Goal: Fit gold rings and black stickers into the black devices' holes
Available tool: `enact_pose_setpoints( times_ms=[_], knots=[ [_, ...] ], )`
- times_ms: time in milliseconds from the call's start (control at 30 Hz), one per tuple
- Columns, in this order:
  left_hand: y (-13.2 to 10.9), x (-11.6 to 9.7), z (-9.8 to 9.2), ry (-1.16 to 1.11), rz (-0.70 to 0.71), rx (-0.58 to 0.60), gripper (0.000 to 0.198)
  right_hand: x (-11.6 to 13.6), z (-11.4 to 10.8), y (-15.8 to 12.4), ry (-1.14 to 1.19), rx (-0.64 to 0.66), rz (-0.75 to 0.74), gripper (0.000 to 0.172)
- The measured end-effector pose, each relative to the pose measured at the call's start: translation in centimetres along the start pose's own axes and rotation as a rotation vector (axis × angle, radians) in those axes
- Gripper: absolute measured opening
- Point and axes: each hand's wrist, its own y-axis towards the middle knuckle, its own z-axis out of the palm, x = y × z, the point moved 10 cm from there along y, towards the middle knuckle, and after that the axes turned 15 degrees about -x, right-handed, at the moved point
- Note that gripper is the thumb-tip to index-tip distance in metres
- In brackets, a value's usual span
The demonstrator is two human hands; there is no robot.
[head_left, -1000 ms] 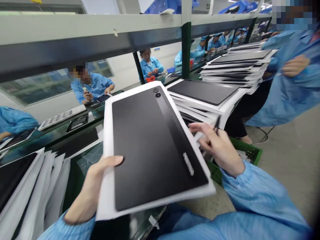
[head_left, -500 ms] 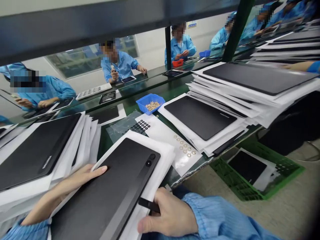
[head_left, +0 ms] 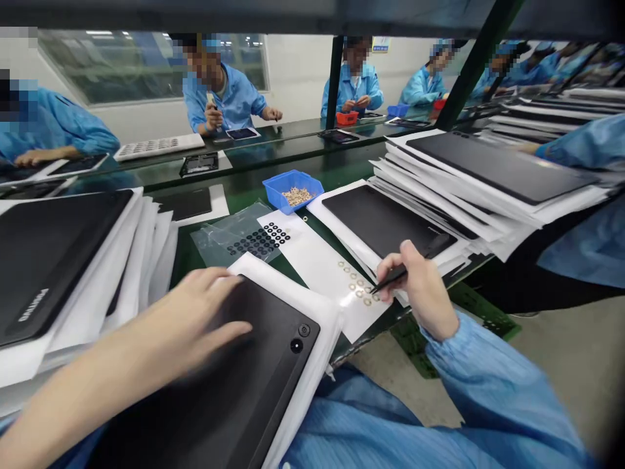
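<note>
A black tablet back cover (head_left: 229, 384) with two round camera spots lies on white foam sheets (head_left: 280, 283) in front of me. My left hand (head_left: 209, 312) rests over its upper left part, fingers apart and holding nothing. In my right hand (head_left: 415, 286) I grip dark tweezers (head_left: 389, 280), their tips at the gold-coloured rings (head_left: 360, 293) on a white sheet (head_left: 317, 260). Several black rings (head_left: 277, 232) sit at the sheet's far end and on a clear plastic film (head_left: 219, 231).
A blue bin (head_left: 293, 190) of small rings stands behind the sheet. Stacks of covers between foam sheets rise at the left (head_left: 151, 260) and right (head_left: 439, 176). A green crate (head_left: 424, 352) is on the floor. Co-workers in blue sit across the bench; a blue sleeve (head_left: 586, 146) reaches in at right.
My right hand has moved from the cover's right edge up to the gold-coloured rings, with the tweezers. My left hand has shifted from the cover's left edge onto its top. The view has tilted.
</note>
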Motion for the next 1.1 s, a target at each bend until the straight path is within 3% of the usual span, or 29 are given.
enact_pose_setpoints(
  times_ms=[133, 233, 300, 367, 500, 700, 1000, 1100],
  knots=[
    [4.7, -10.5, 4.9, -0.337, 0.42, 0.126, 0.03, -1.2, -1.1, 0.3, -0.092, -0.101, -0.084, 0.036],
    [6.3, -14.2, 9.2, -0.386, 0.605, 0.182, 0.03, -1.0, -1.1, -1.0, -0.2, -0.14, -0.21, 0.028],
    [6.6, -14.5, 11.1, -0.427, 0.606, 0.192, 0.031, -0.9, -1.1, -1.8, -0.258, -0.178, -0.256, 0.025],
    [6.5, -13.7, 11.8, -0.48, 0.56, 0.193, 0.033, -1.0, -0.9, -2.3, -0.31, -0.206, -0.286, 0.023],
    [6.0, -12.7, 11.1, -0.575, 0.505, 0.207, 0.031, -1.2, -0.2, -2.7, -0.317, -0.226, -0.318, 0.02],
    [6.5, -13.1, 10.2, -0.641, 0.512, 0.211, 0.025, -1.3, 0.1, -2.6, -0.33, -0.279, -0.319, 0.019],
    [6.3, -12.8, 10.9, -0.643, 0.485, 0.245, 0.025, -2.4, 0.2, -2.3, -0.346, -0.238, -0.273, 0.019],
    [6.7, -12.5, 11.2, -0.692, 0.434, 0.231, 0.022, -2.4, -0.3, -2.4, -0.235, -0.247, -0.199, 0.02]
  ],
)
